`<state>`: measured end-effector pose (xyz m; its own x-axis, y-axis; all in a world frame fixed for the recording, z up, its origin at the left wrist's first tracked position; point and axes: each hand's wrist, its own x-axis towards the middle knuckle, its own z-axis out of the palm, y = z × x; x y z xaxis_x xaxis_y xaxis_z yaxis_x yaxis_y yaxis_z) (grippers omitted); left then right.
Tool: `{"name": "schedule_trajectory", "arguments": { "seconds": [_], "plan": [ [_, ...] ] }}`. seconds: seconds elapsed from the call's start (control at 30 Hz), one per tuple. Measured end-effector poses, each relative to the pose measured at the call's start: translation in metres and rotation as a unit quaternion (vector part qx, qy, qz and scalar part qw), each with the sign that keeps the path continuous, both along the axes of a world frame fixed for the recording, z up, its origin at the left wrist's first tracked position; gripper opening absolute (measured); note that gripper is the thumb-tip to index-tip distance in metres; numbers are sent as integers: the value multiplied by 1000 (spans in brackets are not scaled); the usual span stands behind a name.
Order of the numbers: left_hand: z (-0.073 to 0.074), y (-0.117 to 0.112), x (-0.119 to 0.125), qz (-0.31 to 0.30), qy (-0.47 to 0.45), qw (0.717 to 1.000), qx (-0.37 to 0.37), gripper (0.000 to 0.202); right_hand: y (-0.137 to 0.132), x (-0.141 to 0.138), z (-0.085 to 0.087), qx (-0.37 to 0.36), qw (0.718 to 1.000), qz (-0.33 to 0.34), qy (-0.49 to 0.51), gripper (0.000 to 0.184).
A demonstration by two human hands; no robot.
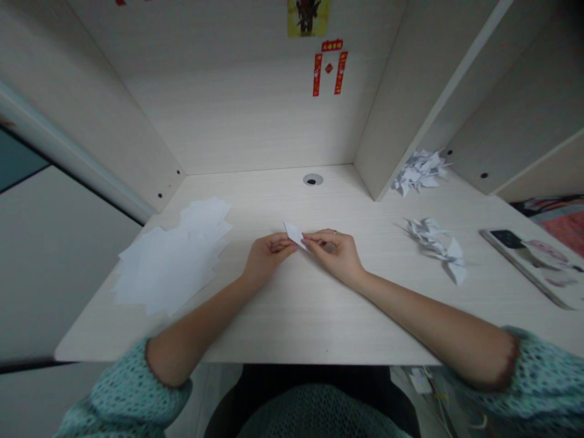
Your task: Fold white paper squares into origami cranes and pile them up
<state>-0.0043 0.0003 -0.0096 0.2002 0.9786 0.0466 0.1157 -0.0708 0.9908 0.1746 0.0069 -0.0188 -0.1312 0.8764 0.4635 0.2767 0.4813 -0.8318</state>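
Paper (294,234), a small folded piece, sits over the desk's (292,316) middle, between your hands. Loose sheets (173,261) lie at your left. Your left hand (267,255) pinches its left edge; your right hand (335,252) pinches its right edge, fingers curled. Farther right lie folded pieces (435,243), then a phone (524,255).

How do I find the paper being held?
Look at the pale desk, flat white sheets on its left. At its middle, the left hand and right hand pinch a small folded paper. It alone is held; other folded pieces lie loose farther right.
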Motion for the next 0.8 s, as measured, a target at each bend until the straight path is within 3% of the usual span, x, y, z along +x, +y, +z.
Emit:
{"name": "schedule_trajectory", "arguments": {
  "seconds": [0.3,0.67,0.8],
  "plan": [
    [6,-4,3,9,1,1000,-11,29,-2,1,2,-4,1000,-8,-20,14],
    [4,-3,2,17,-12,999,-32,30,-6,5,9,96,986,-30,-133,15],
    [4,-4,2,14,-7,1000,-17,31,-7,4,10,82,983,-47,-159,14]
  ]
}}
